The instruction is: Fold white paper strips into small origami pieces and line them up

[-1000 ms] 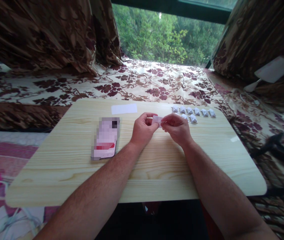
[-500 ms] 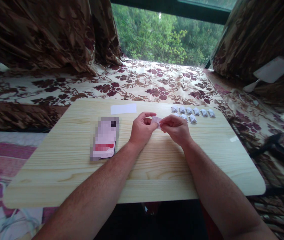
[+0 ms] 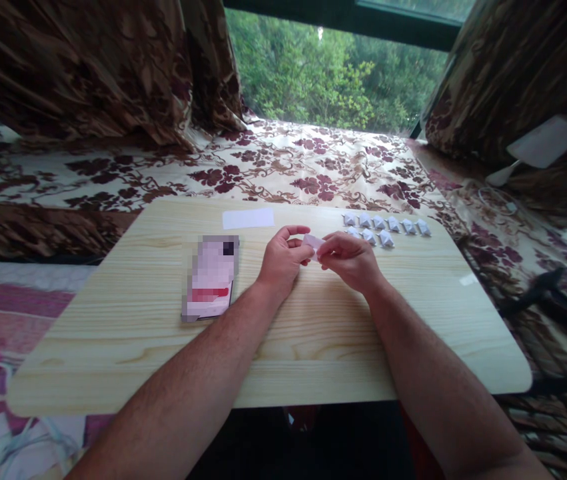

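Note:
Both of my hands meet over the far middle of a pale wooden table (image 3: 313, 347). My left hand (image 3: 279, 261) and my right hand (image 3: 350, 260) pinch a small white paper piece (image 3: 312, 241) between their fingertips, just above the tabletop. Most of the paper is hidden by my fingers. Just beyond my right hand lie several small folded white paper shapes (image 3: 386, 227) in two short rows.
A phone (image 3: 210, 277) lies face up left of my hands. A flat white paper strip (image 3: 248, 218) rests near the table's far edge. Floral fabric (image 3: 283, 167) covers the surface behind, with curtains on both sides and a window with trees beyond.
My fingers have shifted slightly on the paper piece, and my hands have drawn a little closer together. Nothing else on the table has moved.

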Demonstrator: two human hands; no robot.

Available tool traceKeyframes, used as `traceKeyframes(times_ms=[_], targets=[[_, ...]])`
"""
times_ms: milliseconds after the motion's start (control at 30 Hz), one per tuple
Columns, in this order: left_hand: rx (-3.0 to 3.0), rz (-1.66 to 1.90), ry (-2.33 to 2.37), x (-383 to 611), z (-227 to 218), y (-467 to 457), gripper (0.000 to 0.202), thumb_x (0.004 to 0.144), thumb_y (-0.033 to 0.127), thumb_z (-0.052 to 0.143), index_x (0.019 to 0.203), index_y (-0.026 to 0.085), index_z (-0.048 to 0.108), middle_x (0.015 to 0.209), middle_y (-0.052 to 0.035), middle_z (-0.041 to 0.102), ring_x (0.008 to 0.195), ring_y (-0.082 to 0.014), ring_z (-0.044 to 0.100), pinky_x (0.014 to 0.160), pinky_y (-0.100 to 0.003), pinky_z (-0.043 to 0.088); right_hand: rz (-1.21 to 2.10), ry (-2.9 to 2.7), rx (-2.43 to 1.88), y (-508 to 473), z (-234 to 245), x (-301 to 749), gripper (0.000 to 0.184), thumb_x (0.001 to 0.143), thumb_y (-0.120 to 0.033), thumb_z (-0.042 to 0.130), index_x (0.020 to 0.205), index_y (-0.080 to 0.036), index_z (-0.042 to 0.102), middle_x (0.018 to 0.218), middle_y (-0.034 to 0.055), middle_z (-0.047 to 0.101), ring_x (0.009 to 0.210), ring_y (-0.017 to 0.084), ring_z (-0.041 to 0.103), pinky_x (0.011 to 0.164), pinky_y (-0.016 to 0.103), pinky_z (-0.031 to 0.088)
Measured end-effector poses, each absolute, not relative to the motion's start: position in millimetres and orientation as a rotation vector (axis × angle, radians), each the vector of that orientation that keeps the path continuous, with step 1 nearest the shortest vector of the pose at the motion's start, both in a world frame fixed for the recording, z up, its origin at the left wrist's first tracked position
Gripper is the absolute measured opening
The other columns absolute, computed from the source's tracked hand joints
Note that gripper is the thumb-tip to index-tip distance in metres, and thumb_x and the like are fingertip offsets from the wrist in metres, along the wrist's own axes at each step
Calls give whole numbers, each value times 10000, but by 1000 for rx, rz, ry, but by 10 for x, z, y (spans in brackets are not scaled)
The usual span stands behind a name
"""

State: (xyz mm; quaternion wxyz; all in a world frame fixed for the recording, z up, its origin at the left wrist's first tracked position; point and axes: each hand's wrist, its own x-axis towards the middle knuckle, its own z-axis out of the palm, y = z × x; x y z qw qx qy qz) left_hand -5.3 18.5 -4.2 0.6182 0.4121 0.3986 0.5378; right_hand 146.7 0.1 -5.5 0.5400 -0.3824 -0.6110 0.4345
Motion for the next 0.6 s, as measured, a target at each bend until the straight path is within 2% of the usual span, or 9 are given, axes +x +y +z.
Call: traceKeyframes(times_ms=[333,600], targets=[[901,1186,890,-70,-43,192,456,553,88,680,1001,153,620,608,34,619,492,-84,495,504,-216,359,971,-1515,-949,15,-62,1503,49,713,-157,740,746,-194,742,857,27,652,733,147,636,590,269,567],[917,1154,893,-87,-56,206,411,617,206,777,987,170,602,633,-1,662,525,-113,560,490,-212,365,952,-1467,-960,12,-51,1503,151,696,-104,715,777,-209,788,877,27,673,753,144,658,595,254,572]])
